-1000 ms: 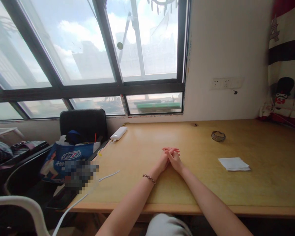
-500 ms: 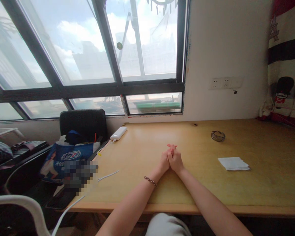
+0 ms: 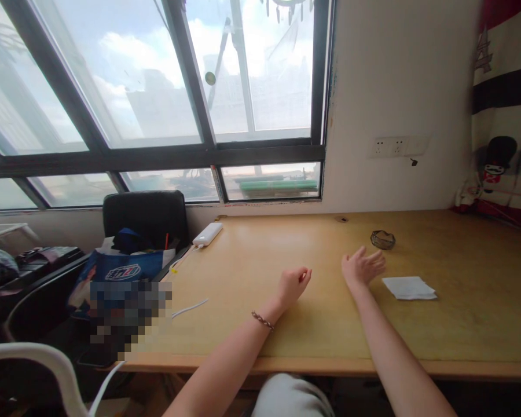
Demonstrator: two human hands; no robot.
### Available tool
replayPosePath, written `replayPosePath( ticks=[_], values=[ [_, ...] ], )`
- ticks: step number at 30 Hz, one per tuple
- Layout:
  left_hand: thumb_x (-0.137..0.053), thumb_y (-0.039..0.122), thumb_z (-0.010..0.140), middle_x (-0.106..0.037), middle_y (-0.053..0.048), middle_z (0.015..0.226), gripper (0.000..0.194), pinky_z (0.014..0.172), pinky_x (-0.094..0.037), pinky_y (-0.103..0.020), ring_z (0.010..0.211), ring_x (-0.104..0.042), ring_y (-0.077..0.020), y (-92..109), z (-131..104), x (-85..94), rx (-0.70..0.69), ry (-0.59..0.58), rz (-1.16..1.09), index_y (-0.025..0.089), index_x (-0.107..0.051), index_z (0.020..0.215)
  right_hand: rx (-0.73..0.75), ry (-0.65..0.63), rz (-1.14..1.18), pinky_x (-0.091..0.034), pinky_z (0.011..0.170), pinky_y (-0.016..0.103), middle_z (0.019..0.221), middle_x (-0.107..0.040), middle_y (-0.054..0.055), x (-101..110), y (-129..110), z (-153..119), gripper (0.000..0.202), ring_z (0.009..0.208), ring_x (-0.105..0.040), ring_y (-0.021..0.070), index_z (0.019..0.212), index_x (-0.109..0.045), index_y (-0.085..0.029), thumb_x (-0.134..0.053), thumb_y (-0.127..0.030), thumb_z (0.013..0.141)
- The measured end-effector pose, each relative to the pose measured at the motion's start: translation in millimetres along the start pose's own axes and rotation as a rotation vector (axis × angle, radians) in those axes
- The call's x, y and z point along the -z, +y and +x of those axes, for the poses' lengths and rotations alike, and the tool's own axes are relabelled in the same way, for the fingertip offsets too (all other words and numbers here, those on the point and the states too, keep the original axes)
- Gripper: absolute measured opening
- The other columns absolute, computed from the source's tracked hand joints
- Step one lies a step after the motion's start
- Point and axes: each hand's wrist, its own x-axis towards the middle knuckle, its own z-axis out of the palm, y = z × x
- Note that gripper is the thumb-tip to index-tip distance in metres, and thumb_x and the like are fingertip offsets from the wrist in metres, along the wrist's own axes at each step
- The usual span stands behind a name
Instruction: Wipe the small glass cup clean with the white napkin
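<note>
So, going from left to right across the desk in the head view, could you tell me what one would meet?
White power bank → left hand, loosely curled → right hand, fingers spread → glass ashtray → folded white napkin, all on or over the wooden desk.

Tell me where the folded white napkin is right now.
In the head view, the folded white napkin lies flat on the wooden desk, on the right side, just beyond the open right hand and nearer than the small glass ashtray.
</note>
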Motion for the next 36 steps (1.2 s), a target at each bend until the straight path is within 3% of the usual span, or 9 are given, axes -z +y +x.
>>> replayPosePath(
  ticks=[3, 7, 11, 16, 20, 22, 26, 30, 36],
  values=[
    [-0.038, 0.034, 0.082, -0.038, 0.003, 0.041, 0.039, 0.044, -0.021, -0.02, 0.04, -0.029, -0.0062, 4.4, -3.7, -1.9, -0.078, -0.062, 0.014, 0.017, -0.048, 0.049, -0.215, -0.053, -0.027, -0.01, 0.079, 0.071, 0.132, -0.006, 0.036, -11.5, 23.9, 8.7, 0.062, 0.12, -0.009, 0.0488, 0.118, -0.04, 0.0, -0.051, -0.035, 0.068],
    [-0.037, 0.034, 0.082, -0.042, 0.002, 0.043, 0.037, 0.045, -0.022, -0.02, 0.041, -0.032, -0.0067, 3.9, -5.3, -2.7, -0.123, -0.093, 0.046, 0.017, -0.049, 0.051, -0.275, -0.079, -0.023, -0.01, 0.077, 0.072, 0.132, -0.005, 0.037, -26.7, 38.0, 9.1, 0.065, 0.119, -0.007, 0.0508, 0.118, -0.041, -0.001, -0.051, -0.04, 0.067],
    [-0.036, 0.033, 0.083, -0.044, 0.002, 0.045, 0.038, 0.045, -0.022, -0.02, 0.041, -0.032, -0.0068, 1.0, -4.1, -3.2, -0.138, -0.085, 0.081, 0.017, -0.049, 0.051, -0.141, -0.112, -0.081, -0.02, 0.08, 0.065, 0.129, -0.018, 0.035, -31.2, 35.4, 5.2, 0.06, 0.115, -0.021, 0.0501, 0.111, -0.049, -0.001, -0.053, -0.041, 0.066],
    [-0.036, 0.031, 0.083, -0.043, 0.002, 0.045, 0.037, 0.046, -0.023, -0.019, 0.042, -0.033, -0.0063, 1.6, -4.5, -3.8, -0.169, -0.101, 0.103, 0.016, -0.046, 0.05, -0.066, -0.193, -0.231, -0.034, 0.078, 0.045, 0.126, -0.025, 0.034, -22.0, 21.6, 2.9, 0.054, 0.106, -0.038, 0.041, 0.105, -0.052, 0.0, -0.049, -0.042, 0.072],
    [-0.036, 0.03, 0.083, -0.043, 0.003, 0.045, 0.037, 0.046, -0.023, -0.019, 0.042, -0.033, -0.0057, 1.5, -4.7, -4.3, -0.151, -0.112, 0.114, 0.015, -0.045, 0.051, 0.02, -0.348, -0.28, -0.032, 0.077, 0.041, 0.099, -0.052, 0.03, -15.7, 15.3, 3.1, 0.048, 0.096, -0.047, 0.0352, 0.089, -0.06, 0.001, -0.043, -0.042, 0.077],
    [-0.036, 0.031, 0.083, -0.042, 0.003, 0.045, 0.037, 0.046, -0.024, -0.018, 0.042, -0.033, -0.0054, 1.2, -4.5, -4.8, -0.139, -0.121, 0.109, 0.015, -0.046, 0.052, 0.102, -0.434, -0.257, -0.032, 0.077, 0.039, 0.086, -0.058, 0.024, -14.5, 11.7, 1.3, 0.044, 0.091, -0.049, 0.0319, 0.083, -0.062, -0.002, -0.039, -0.039, 0.08],
    [-0.038, 0.032, 0.083, -0.04, 0.004, 0.044, 0.037, 0.045, -0.023, -0.018, 0.041, -0.031, -0.0048, 1.5, -3.7, -4.8, -0.119, -0.122, 0.079, 0.015, -0.046, 0.051, 0.268, -0.527, -0.16, -0.033, 0.076, 0.033, 0.081, -0.062, 0.017, -14.8, -3.6, -9.5, 0.039, 0.086, -0.053, 0.0249, 0.081, -0.064, -0.01, -0.034, -0.034, 0.084],
    [-0.038, 0.034, 0.082, -0.039, 0.004, 0.042, 0.038, 0.044, -0.023, -0.017, 0.042, -0.031, -0.0049, 3.8, 2.7, -0.9, -0.026, -0.038, -0.002, 0.015, -0.046, 0.05, 0.413, -0.622, -0.005, -0.034, 0.071, 0.028, 0.079, -0.064, 0.013, -16.0, -23.3, -26.6, 0.037, 0.076, -0.055, 0.0194, 0.077, -0.064, -0.013, -0.032, -0.03, 0.085],
    [-0.039, 0.041, 0.08, -0.047, 0.003, 0.043, 0.036, 0.042, -0.029, -0.017, 0.041, -0.043, -0.0067, 27.2, 37.8, -6.7, 0.167, 0.1, -0.295, 0.015, -0.057, 0.063, 0.558, -0.716, 0.201, -0.037, 0.068, 0.026, 0.078, -0.063, 0.011, -13.0, -37.5, -40.6, 0.031, 0.074, -0.056, 0.0165, 0.074, -0.062, -0.013, -0.035, -0.023, 0.085]
  ],
)
